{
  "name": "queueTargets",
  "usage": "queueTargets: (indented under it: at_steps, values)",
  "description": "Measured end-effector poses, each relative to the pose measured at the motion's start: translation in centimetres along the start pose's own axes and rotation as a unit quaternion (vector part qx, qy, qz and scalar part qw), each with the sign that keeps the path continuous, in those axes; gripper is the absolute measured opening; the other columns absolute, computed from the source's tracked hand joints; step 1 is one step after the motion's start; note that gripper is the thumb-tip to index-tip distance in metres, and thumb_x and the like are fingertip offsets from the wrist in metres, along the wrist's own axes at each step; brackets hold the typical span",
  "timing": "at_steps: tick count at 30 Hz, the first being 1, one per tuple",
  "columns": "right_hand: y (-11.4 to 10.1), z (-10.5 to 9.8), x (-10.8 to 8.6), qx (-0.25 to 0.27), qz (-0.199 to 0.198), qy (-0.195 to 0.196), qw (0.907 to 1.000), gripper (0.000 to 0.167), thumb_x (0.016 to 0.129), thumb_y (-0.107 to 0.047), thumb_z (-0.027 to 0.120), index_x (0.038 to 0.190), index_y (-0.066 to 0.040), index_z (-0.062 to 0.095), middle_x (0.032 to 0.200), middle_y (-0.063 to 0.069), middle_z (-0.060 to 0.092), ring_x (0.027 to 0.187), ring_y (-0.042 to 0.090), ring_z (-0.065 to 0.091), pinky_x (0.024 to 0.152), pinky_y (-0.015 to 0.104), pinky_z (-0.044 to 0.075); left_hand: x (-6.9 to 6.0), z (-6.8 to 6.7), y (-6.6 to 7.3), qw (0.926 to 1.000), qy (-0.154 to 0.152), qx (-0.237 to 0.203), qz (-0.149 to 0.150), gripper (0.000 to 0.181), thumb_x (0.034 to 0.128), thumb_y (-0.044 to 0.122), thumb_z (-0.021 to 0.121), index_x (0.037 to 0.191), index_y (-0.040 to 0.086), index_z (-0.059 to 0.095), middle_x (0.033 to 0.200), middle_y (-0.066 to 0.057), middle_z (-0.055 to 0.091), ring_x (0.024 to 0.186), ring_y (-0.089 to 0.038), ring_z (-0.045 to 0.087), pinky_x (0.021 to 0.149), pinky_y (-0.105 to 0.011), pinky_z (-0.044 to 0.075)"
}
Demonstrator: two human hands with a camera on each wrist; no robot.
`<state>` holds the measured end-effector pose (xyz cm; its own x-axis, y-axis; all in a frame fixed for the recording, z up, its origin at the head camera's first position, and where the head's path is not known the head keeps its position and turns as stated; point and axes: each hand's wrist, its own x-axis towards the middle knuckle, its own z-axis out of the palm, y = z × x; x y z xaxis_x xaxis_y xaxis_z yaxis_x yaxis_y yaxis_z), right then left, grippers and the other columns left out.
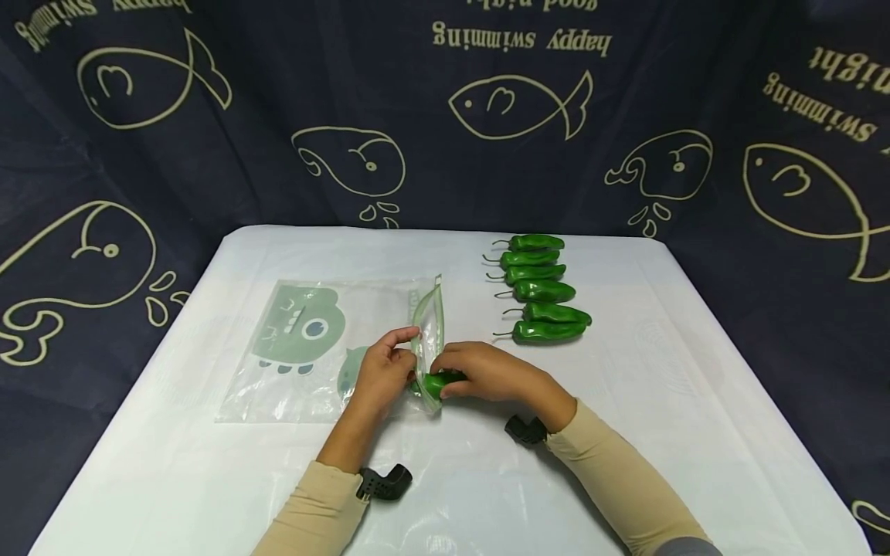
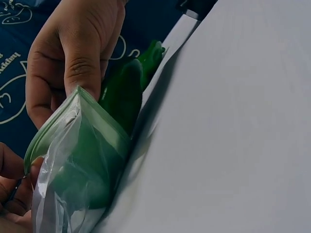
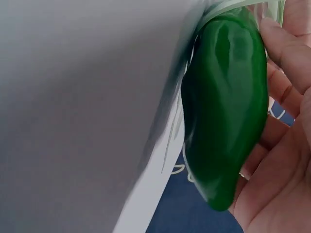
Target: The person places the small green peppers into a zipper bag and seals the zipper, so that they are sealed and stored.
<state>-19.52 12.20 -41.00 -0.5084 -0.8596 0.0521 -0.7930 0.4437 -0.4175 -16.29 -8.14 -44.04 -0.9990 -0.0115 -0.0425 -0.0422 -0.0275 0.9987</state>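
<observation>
A clear zip bag [image 1: 389,309] with green cartoon prints lies flat on the table, its green-edged mouth parted and facing right. My left hand [image 1: 385,369] pinches the rim at the mouth; in the left wrist view, its fingers [image 2: 14,187] show at the lower left. With my right hand [image 1: 490,371] I grip a green pepper [image 3: 226,107], one end inside the mouth and the pointed end outside. Through the bag's film, part of the pepper shows in the left wrist view. My right thumb [image 3: 286,53] touches the pepper close to the bag's rim.
Several green peppers [image 1: 549,332] lie in a column right of the bag, stems pointing left. A white cloth covers the table [image 1: 695,432]. Behind it hangs a dark blue curtain [image 1: 431,185] with fish and whale drawings.
</observation>
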Motion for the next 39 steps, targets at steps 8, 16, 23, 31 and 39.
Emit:
queueTargets:
  at_steps: [8, 16, 23, 31, 39]
  values:
    - [-0.3, 0.1, 0.0, 0.022, -0.007, -0.022, 0.9995, 0.031, 0.091, -0.017, 0.073, 0.121, -0.011, 0.067, 0.116, -0.002, 0.061, 0.104, 0.012, 0.057, 0.093, 0.029, 0.047, -0.2, 0.0, 0.2, 1.0000, 0.002, 0.000, 0.000, 0.048, 0.0824, -0.007, 0.053, 0.128, 0.005, 0.064, 0.085, -0.012, 0.063, 0.067, -0.014, 0.054, 0.057, -0.021, 0.048]
    - [0.0, -0.1, -0.3, 0.071, -0.018, -0.030, 0.9968, 0.032, 0.090, -0.008, 0.068, 0.121, -0.012, 0.066, 0.115, -0.004, 0.062, 0.105, 0.010, 0.057, 0.094, 0.028, 0.047, -0.3, 0.0, 0.3, 0.9999, 0.005, 0.006, 0.006, 0.049, 0.0817, -0.006, 0.053, 0.128, 0.004, 0.064, 0.080, -0.010, 0.061, 0.065, -0.013, 0.054, 0.057, -0.022, 0.048]
    - [0.2, -0.2, -0.8, 0.092, 0.010, -0.047, 0.9946, 0.034, 0.086, -0.004, 0.065, 0.118, -0.015, 0.066, 0.110, -0.009, 0.063, 0.095, 0.010, 0.057, 0.085, 0.027, 0.048, -0.3, -0.1, 0.3, 0.9998, 0.008, 0.008, 0.014, 0.049, 0.0809, -0.006, 0.053, 0.127, 0.004, 0.065, 0.078, -0.009, 0.061, 0.063, -0.012, 0.054, 0.057, -0.022, 0.049]
    - [0.1, -0.4, -1.1, 0.103, -0.008, -0.067, 0.9924, 0.047, 0.085, 0.000, 0.059, 0.131, -0.013, 0.061, 0.127, -0.003, 0.060, 0.109, 0.009, 0.054, 0.096, 0.029, 0.045, -0.3, -0.2, 0.4, 0.9998, 0.002, 0.008, 0.021, 0.049, 0.0813, -0.006, 0.053, 0.129, 0.002, 0.063, 0.082, -0.011, 0.064, 0.068, -0.014, 0.057, 0.060, -0.023, 0.051]
    - [0.4, -0.3, -1.2, 0.081, -0.028, -0.061, 0.9944, 0.055, 0.084, 0.000, 0.059, 0.137, -0.017, 0.060, 0.124, -0.002, 0.055, 0.108, 0.011, 0.049, 0.092, 0.027, 0.043, -0.2, -0.2, 0.3, 0.9998, -0.007, -0.004, 0.020, 0.049, 0.0828, -0.007, 0.052, 0.130, 0.000, 0.061, 0.085, -0.014, 0.064, 0.072, -0.015, 0.059, 0.061, -0.023, 0.052]
